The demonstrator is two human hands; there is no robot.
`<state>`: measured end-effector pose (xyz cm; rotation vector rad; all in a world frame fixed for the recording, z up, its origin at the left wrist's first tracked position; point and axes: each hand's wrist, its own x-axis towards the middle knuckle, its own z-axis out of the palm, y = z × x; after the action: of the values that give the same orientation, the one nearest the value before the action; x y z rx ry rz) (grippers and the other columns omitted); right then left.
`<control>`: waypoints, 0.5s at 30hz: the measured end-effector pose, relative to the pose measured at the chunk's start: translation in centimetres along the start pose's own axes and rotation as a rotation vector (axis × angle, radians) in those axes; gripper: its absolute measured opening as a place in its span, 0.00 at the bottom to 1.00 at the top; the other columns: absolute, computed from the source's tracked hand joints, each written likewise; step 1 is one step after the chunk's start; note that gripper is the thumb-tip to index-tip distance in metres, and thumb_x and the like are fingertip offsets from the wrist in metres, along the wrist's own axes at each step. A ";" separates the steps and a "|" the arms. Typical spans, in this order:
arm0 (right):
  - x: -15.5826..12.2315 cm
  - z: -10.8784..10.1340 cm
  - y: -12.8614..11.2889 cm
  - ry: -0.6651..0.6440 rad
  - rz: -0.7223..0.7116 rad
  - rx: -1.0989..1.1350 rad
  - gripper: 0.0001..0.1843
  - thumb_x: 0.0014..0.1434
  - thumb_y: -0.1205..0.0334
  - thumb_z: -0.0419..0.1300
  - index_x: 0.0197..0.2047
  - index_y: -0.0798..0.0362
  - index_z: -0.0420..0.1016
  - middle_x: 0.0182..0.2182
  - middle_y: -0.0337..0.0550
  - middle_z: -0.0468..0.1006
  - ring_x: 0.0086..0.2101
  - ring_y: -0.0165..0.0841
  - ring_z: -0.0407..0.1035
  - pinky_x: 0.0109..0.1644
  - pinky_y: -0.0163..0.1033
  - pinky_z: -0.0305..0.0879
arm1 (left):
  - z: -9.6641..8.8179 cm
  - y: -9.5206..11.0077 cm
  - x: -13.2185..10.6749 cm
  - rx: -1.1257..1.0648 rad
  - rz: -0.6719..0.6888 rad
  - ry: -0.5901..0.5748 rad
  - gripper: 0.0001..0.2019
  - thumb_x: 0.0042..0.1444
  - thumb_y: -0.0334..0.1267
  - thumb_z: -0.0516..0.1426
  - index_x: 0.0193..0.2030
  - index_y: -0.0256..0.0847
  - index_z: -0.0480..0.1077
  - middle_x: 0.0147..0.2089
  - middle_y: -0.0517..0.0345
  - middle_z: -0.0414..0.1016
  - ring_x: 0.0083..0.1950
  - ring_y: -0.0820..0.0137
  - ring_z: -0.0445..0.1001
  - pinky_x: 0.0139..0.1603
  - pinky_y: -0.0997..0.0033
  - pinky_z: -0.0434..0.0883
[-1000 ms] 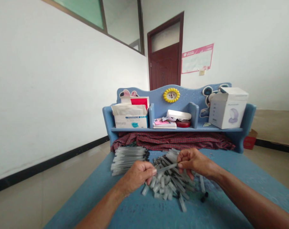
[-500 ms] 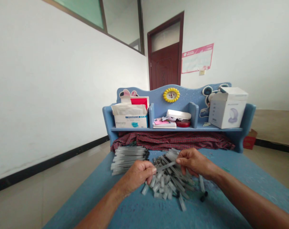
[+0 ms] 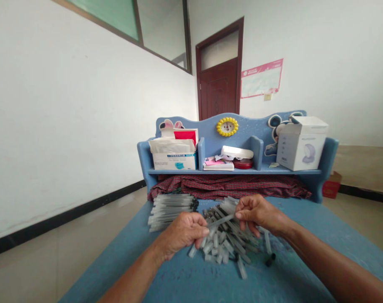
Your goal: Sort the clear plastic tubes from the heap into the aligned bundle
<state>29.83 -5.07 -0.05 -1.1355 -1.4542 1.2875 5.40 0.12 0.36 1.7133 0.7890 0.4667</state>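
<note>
Over a heap of loose parts, my left hand (image 3: 186, 232) and my right hand (image 3: 256, 212) hold a translucent pen (image 3: 222, 220) between them. The left thumb and fingers pinch its near left end, and the right fingertips grip its far right end. Whether a cap sits on either end is hidden by the fingers. Below lie several short clear pen caps (image 3: 215, 240) in a pile. Slim grey pen barrels (image 3: 238, 237) spread beneath my right hand. Beyond my left hand, a neat stack of clear pens (image 3: 170, 210) shows black ends towards the right.
Small black pieces (image 3: 271, 259) and a single clear cap (image 3: 242, 267) lie on the blue table (image 3: 185, 282). Behind is a blue shelf (image 3: 178, 171) with a mask box (image 3: 175, 160), a white carton (image 3: 301, 145) and a red tin (image 3: 242, 163). Checked cloth (image 3: 229, 186) is bunched underneath.
Both hands keep their grip on the pen and have hardly moved. The whole view has shifted very slightly.
</note>
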 end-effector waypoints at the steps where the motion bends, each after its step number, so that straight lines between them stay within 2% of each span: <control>1: 0.0 0.0 0.0 -0.008 -0.004 -0.006 0.17 0.45 0.52 0.66 0.27 0.56 0.66 0.17 0.38 0.76 0.09 0.24 0.61 0.10 0.27 0.48 | 0.0 0.0 0.0 -0.003 -0.005 -0.007 0.14 0.46 0.45 0.60 0.29 0.35 0.67 0.15 0.63 0.69 0.15 0.81 0.52 0.17 0.81 0.46; 8: -0.2 -0.1 0.1 -0.080 -0.020 -0.006 0.16 0.48 0.53 0.65 0.26 0.57 0.67 0.18 0.40 0.77 0.10 0.25 0.64 0.11 0.27 0.50 | -0.7 -0.3 -0.1 -0.062 -0.044 -0.166 0.17 0.52 0.49 0.55 0.27 0.35 0.68 0.15 0.58 0.71 0.11 0.81 0.55 0.14 0.80 0.46; 15: -0.2 0.0 0.1 -0.107 -0.040 0.015 0.17 0.48 0.53 0.66 0.27 0.57 0.67 0.19 0.40 0.77 0.12 0.27 0.66 0.12 0.27 0.51 | -0.9 0.0 -0.3 -0.061 -0.035 -0.156 0.17 0.52 0.49 0.56 0.26 0.34 0.69 0.13 0.60 0.69 0.11 0.81 0.56 0.13 0.81 0.46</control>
<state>29.93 -5.29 -0.17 -1.0364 -1.5342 1.3467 4.62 0.50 0.65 1.6548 0.6838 0.3258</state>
